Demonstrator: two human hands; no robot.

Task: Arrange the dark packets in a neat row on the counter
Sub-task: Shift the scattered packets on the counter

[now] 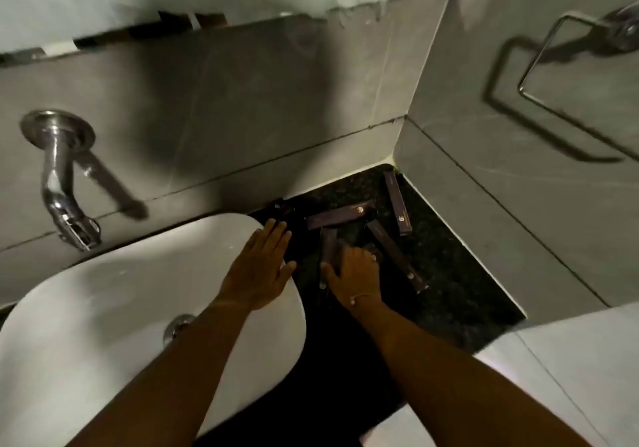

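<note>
Lying scattered at mid-right of frame, 4 slim dark purple packets (340,216) on black speckled stone surface (460,294), right hand (352,274) fingers spread atop one, left hand (264,267) flat, open, empty over white basin rim (242,220)

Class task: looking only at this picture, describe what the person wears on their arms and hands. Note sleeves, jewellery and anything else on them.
Both forearms are bare, with no sleeves in view and no gloves. The right hand has a thin, pale thread or string bracelet at the wrist, with a small bead or knot on it. The left hand shows no ring, watch or band that can be made out.
</note>
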